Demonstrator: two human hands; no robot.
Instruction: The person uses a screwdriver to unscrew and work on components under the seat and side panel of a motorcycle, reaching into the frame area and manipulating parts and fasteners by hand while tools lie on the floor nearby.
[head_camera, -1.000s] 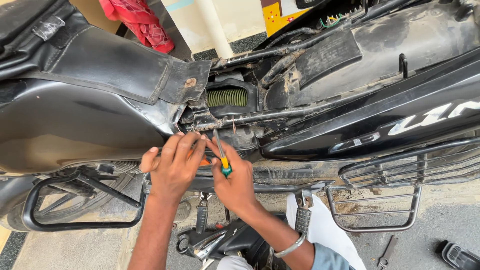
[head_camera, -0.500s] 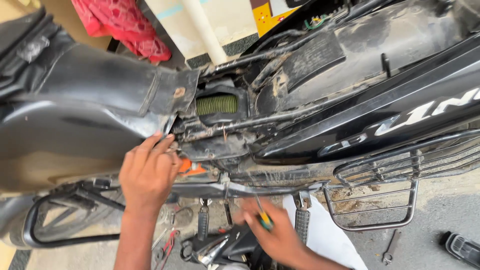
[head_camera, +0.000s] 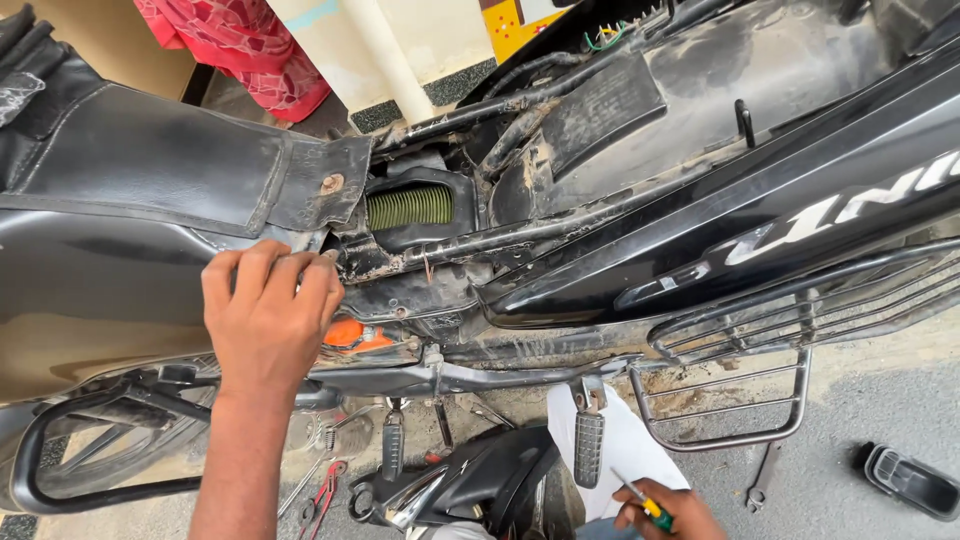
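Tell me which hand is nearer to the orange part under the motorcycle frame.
Left. The left hand rests against the frame right beside the orange part; the right hand is far below, holding a screwdriver.

The motorcycle's side panel (head_camera: 760, 230) is glossy black plastic; the seat cover (head_camera: 150, 160) beside it looks matt, creased leatherette. The metal frame tube (head_camera: 520, 375) is dusty and dull. The screwdriver (head_camera: 645, 503) has a smooth green-and-yellow plastic handle. Pleated green filter (head_camera: 408, 205) looks papery.

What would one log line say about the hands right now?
left hand: flat on motorcycle frame, beside orange part | right hand: low, holding screwdriver
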